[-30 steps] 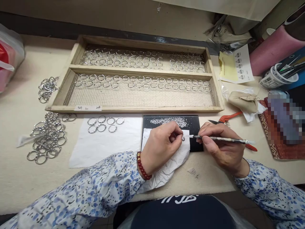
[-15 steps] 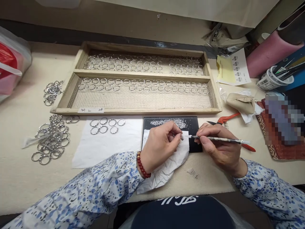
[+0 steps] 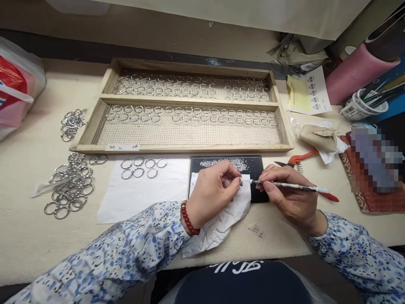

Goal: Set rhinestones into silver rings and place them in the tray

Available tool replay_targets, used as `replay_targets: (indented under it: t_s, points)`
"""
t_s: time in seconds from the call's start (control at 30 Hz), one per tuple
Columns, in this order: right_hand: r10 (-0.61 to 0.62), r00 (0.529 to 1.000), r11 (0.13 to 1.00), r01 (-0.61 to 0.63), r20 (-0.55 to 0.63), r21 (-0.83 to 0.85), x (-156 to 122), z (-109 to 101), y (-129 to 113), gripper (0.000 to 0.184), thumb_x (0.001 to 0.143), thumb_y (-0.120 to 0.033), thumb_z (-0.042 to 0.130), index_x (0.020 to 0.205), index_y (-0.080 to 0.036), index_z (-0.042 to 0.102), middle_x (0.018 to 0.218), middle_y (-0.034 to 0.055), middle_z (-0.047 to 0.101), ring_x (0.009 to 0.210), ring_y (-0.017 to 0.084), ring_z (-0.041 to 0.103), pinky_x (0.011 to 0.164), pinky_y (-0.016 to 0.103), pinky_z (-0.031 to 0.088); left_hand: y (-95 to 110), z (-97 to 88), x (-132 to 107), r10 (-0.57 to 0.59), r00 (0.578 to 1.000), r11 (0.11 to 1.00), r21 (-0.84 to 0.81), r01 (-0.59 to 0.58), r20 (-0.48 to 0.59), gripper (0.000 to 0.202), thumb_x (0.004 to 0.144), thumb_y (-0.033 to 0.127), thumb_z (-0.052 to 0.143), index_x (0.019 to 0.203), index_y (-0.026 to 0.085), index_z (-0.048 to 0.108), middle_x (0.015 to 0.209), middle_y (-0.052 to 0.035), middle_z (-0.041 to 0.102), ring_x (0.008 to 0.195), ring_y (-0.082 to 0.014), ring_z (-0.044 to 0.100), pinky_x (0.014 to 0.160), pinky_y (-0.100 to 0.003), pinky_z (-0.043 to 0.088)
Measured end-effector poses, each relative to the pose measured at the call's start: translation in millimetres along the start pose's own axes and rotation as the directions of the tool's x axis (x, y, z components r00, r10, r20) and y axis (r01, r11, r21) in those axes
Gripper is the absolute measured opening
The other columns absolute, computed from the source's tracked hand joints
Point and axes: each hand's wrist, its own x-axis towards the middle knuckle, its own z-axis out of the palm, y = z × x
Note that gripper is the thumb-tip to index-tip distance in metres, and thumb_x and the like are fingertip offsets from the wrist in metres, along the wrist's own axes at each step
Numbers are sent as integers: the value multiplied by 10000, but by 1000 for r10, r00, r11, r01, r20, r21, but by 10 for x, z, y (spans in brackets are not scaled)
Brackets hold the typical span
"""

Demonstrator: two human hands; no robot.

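My left hand (image 3: 215, 183) is closed in a pinch on a small silver ring (image 3: 241, 181), most of it hidden by the fingers. My right hand (image 3: 291, 196) grips a slim, mottled pen-like tool (image 3: 286, 185), its pale tip at or very near the ring; I cannot tell whether they touch. Under the left hand lies a crumpled white tissue (image 3: 218, 230), partly over a black tray (image 3: 257, 166). Tiny glittering stones (image 3: 224, 163) are spread along the tray's far side. Several silver rings (image 3: 152, 173) rest on a white sheet (image 3: 126, 202) to the left.
A wooden frame (image 3: 190, 147) with a mesh bottom holds rows of rings behind my hands. Loose rings (image 3: 72, 185) are heaped at the left. Orange-handled pliers (image 3: 295, 159), a beige pouch (image 3: 318, 136) and a cup of tools (image 3: 362, 107) stand or lie at the right.
The tool's tip has come slightly left, closer to the ring, with my right hand. My left hand stays almost still. The whole view has shifted a little.
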Motion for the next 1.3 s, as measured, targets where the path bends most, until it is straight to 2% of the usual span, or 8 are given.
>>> replay_targets:
  t_s: [0.17,0.43,0.7,0.93,1.3]
  points:
    - [-4,1000,1000,4,-27,7,4,-4,-3,158,851,-73,592,936,-195,645,772,22,629,712,169,599,658,340,479,-1,2,28,-16,1000,999,-31,16,-7,37,752,115,628,737,144,611,650,-1,637,476,-74,536,408,-160,414]
    - [-11,999,1000,11,-52,-2,20,-11,-16,141,852,-79,583,914,-193,639,752,22,629,713,175,594,659,346,472,25,-16,54,-91,995,991,-98,94,32,48,757,122,631,729,144,598,588,22,596,413,-60,495,366,-151,381]
    - [-19,999,1000,19,-39,12,1,2,0,154,843,-79,592,927,-198,641,770,25,632,702,176,603,662,351,495,5,-14,48,-77,997,992,-98,78,16,64,758,119,623,724,157,583,535,50,547,391,-57,473,363,-150,372]
    - [-24,1000,1000,24,-19,2,-9,-3,27,190,840,-56,599,957,-198,647,799,29,634,717,172,606,681,355,507,13,-17,51,-58,998,996,-63,58,-1,53,754,123,621,716,150,595,595,15,598,431,-68,500,375,-161,386]
    - [-21,1000,1000,21,-5,-3,-3,4,15,183,843,-59,598,956,-196,642,794,27,634,720,173,613,682,352,508,0,-15,52,-79,997,995,-69,79,8,71,754,123,611,709,160,570,500,58,518,392,-68,469,373,-167,368]
